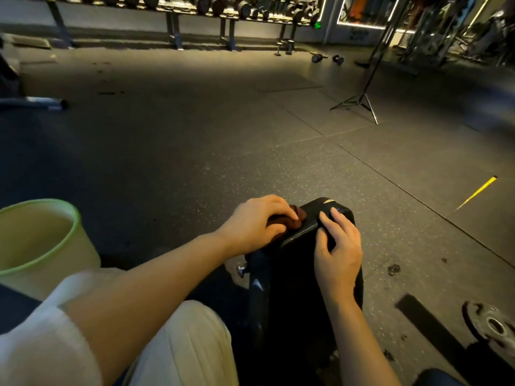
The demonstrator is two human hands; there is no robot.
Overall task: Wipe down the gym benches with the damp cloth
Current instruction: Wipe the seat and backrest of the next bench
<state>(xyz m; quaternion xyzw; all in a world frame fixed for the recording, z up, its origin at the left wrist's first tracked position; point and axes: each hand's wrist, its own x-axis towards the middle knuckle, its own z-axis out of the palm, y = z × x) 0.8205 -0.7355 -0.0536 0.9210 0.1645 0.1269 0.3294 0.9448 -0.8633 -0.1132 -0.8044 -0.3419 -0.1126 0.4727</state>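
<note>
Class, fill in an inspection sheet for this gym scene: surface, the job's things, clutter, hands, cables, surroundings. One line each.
Surface: black padded bench, its end facing away from the wearer.
Job's things: dark reddish cloth bunched on the bench end; pale green bucket on the floor at left.
Clutter: weight plate on the floor at right; loose dumbbells further off.
Hands: left hand grips the cloth; right hand rests flat on the bench.
Cables: nothing seen.
Surroundings: dark rubber floor, dumbbell rack, tripod stand.
</note>
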